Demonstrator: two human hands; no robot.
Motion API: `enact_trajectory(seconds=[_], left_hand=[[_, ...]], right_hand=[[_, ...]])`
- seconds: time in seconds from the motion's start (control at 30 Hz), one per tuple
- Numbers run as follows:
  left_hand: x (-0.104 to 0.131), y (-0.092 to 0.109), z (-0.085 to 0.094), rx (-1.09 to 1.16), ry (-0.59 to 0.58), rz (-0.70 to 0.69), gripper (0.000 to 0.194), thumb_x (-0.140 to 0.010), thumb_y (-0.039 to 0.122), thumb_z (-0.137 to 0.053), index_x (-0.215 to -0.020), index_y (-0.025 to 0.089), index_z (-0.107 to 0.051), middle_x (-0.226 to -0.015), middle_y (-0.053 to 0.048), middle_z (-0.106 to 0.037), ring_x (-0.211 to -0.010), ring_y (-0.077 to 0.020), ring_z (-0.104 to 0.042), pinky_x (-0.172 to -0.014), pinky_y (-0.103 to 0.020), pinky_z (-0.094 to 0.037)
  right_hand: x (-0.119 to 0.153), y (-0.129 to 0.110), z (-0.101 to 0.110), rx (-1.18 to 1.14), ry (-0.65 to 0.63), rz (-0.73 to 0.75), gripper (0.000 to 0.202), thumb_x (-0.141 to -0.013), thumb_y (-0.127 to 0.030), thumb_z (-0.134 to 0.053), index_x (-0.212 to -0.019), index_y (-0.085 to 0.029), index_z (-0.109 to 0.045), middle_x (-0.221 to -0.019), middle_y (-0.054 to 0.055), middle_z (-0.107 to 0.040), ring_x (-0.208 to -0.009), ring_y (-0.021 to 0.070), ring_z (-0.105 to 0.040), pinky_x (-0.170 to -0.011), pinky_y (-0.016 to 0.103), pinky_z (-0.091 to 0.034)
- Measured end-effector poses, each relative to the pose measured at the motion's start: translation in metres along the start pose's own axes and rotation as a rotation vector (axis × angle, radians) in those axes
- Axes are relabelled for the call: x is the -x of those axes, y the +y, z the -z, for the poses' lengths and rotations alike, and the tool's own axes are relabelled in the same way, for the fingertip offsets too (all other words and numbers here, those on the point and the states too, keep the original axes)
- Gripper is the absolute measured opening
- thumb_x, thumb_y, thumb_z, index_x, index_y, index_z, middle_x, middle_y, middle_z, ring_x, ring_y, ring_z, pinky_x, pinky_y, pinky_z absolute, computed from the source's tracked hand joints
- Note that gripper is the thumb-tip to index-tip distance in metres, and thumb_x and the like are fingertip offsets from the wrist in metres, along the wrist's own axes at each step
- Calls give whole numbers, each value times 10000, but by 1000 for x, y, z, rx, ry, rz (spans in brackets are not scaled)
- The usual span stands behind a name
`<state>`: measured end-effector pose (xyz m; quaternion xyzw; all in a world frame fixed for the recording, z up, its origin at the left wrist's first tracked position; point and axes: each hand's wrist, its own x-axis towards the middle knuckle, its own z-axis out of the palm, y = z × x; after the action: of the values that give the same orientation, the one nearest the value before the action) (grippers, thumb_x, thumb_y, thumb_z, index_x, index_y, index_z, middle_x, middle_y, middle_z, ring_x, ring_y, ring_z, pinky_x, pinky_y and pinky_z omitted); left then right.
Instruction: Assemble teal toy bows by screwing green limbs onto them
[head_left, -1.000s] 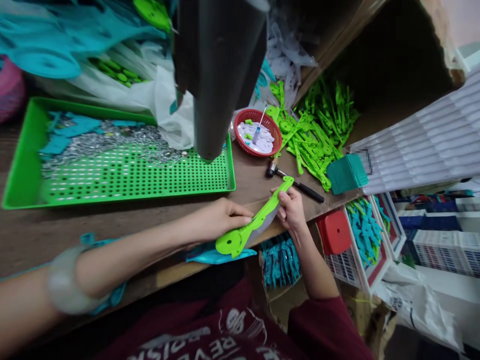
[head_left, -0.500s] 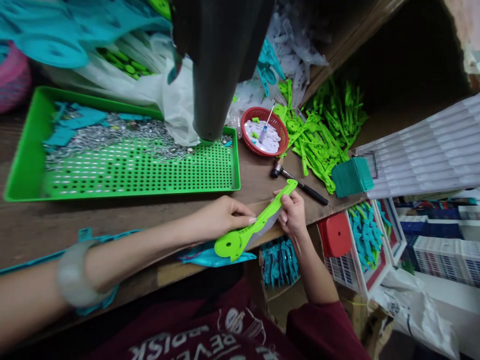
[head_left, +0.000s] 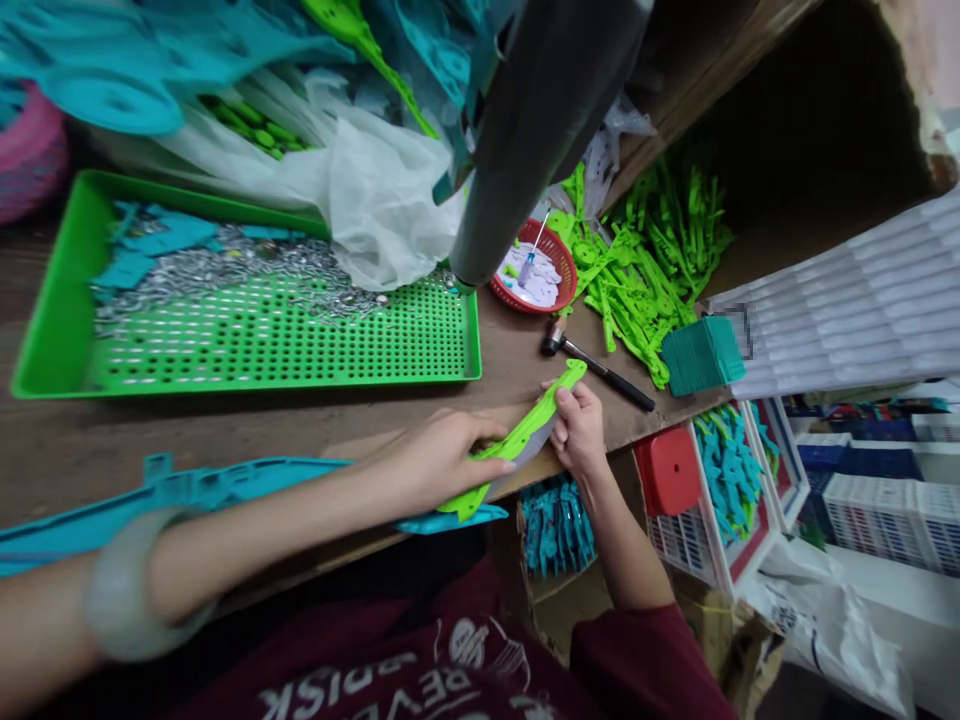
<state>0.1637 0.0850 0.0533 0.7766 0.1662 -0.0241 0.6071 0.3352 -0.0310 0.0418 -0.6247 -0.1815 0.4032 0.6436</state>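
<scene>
A long lime-green plastic piece with a grey strip along its lower side is held slantwise over the table's front edge. My left hand is closed round its lower part, thumb on the near side and fingers over the top. Near the upper end, my right hand pinches the same piece between thumb and fingers. Beneath my left hand and forearm lie blue plastic parts. A hammer with a black handle rests just beyond my right hand.
A green perforated tray holds metal bits and blue pieces. Behind the hammer are a red basket with white pieces and a screwdriver, and a lime-green pile. A dark post stands over the table. A red stool is at right.
My left hand has slid down onto the green piece and now wraps its lower part. The piece has tilted more edge-on. The dark post appears shifted right.
</scene>
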Motion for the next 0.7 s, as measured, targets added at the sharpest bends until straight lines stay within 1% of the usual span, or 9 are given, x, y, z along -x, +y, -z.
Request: enact_trajectory(seconds=[0.07,0.17,0.3,0.33,0.47,0.53,0.6,0.7], left_hand=[[2,1,0,16,4,3,423,-795,458,-635,-1120,225,-773,-1063,-39,-789,-955,-259,-696,-821,-282,-496],[2,3,1,90,-50,48,437,-791,451,-616,-1123,212,-768,-1054,-14,-788,-921,-240,-689,-787,-273,-484],[2,5,4,106,-81,87,450,-768,485,-606,-1048,181,-784,-933,-7,-782,-841,-221,-665,-722,-264,-452],[2,5,5,101,-87,90,454,-766,493,-606,-1044,182,-785,-904,-4,-777,-811,-212,-655,-702,-260,-441],[4,4,10,95,-108,94,480,-763,511,-604,-1067,184,-781,-863,0,-763,-710,-175,-601,-639,-247,-401],[6,2,11,111,-114,94,490,-760,521,-604,-1073,186,-776,-863,4,-760,-692,-164,-585,-633,-244,-397],[6,1,12,127,-114,88,503,-759,532,-602,-1086,188,-768,-901,4,-764,-719,-168,-596,-651,-244,-409],[8,0,14,92,-111,65,514,-767,547,-583,-1082,179,-756,-957,-9,-768,-800,-196,-636,-685,-252,-434]], right_hand=[[-1,-3,0,-1,-13,-19,461,-636,-546,-830,-824,-149,-692,-474,-72,-570,-242,9,-304,-227,134,-225],[-4,-6,0,3,-29,-41,484,-639,-580,-800,-807,-138,-698,-562,-18,-655,-258,24,-369,-226,151,-254],[-8,-8,-3,22,41,20,399,-674,-524,-771,-743,-141,-682,-505,-25,-636,-239,17,-342,-223,140,-207],[-9,-9,-4,23,42,23,396,-678,-524,-766,-738,-141,-681,-508,-21,-642,-238,19,-346,-221,141,-207],[-14,-17,-6,34,-19,-27,460,-653,-585,-774,-752,-146,-676,-556,-1,-682,-251,45,-409,-215,161,-268],[-12,-20,-7,37,-19,-28,481,-647,-605,-783,-765,-154,-663,-552,-16,-676,-253,39,-401,-214,152,-258],[-5,-20,-9,68,-76,-78,490,-635,-588,-812,-814,-158,-661,-573,-27,-682,-271,35,-422,-228,139,-277],[10,-13,-12,181,-288,-248,478,-634,-527,-850,-851,-142,-668,-538,-31,-662,-315,60,-497,-280,140,-367]])
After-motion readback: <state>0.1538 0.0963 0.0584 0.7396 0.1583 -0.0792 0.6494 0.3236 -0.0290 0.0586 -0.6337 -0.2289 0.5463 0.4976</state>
